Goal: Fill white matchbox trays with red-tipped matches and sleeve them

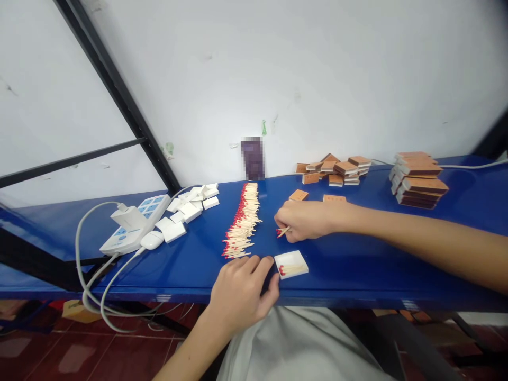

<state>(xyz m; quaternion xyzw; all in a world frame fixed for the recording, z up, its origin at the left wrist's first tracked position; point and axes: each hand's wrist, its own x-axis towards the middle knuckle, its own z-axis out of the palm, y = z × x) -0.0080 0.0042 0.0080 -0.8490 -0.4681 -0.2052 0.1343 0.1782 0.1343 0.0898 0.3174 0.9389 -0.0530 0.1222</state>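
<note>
My right hand (304, 219) is closed around a few red-tipped matches (282, 232), their heads poking out below the fingers. It hovers over the blue table, above and behind a white matchbox tray (291, 258). In that open tray lie several matches, heads to the left. My left hand (246, 288) rests at the table's front edge, its thumb and index finger at the tray's left end, seemingly holding it. Just beyond the left hand, a long row of loose matches (244, 219) runs back toward the wall, with most heads pointing left.
White empty trays (192, 203) lie heaped at left, beside a power strip (137, 222) with a charger and cables. Brown matchbox sleeves (335, 168) are piled at the back right; a taller stack (418, 180) stands further right. A pixelated dark object (253, 157) leans on the wall.
</note>
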